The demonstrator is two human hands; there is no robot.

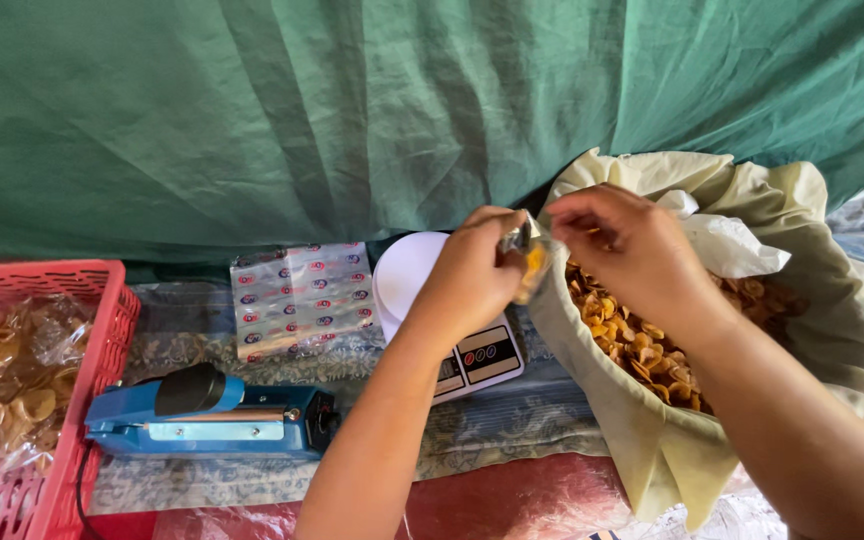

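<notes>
My left hand [467, 275] pinches the rim of a small clear plastic packet [529, 262] with some orange chips inside. My right hand [624, 250] grips the packet's other edge, held over a big cream sack [652, 440] filled with orange-yellow chips [642, 345]. Both hands hover just above the sack's left rim. Under my left wrist sits a white kitchen scale [414, 268] with a round platform.
A blue heat sealer [207, 420] lies in front on the patterned cloth. A stack of printed empty packets [300, 296] rests beside the scale. A red plastic basket [102, 330] at left holds filled chip bags. A green tarp [352, 110] hangs behind.
</notes>
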